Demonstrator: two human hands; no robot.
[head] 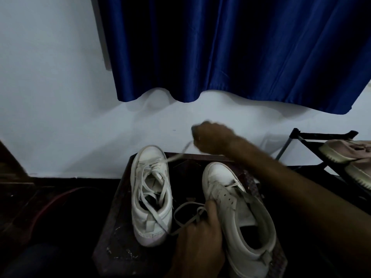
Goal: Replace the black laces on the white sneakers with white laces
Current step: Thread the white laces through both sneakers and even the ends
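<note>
Two white sneakers (151,195), pale laces (187,217)

My right hand (210,138), blurred, hangs closed in a fist at the centre of the frame, its bare forearm running down to the lower right edge. My left hand (202,235) sits at the lower centre, fingers curled in a grip, thumb (211,209) pointing up the frame, wrist leaving at the bottom edge.

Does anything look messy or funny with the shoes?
Yes. The left white sneaker has its white lace loose and tangled across the opening. The right white sneaker shows empty eyelets, with only one crossing near the toe.
</note>
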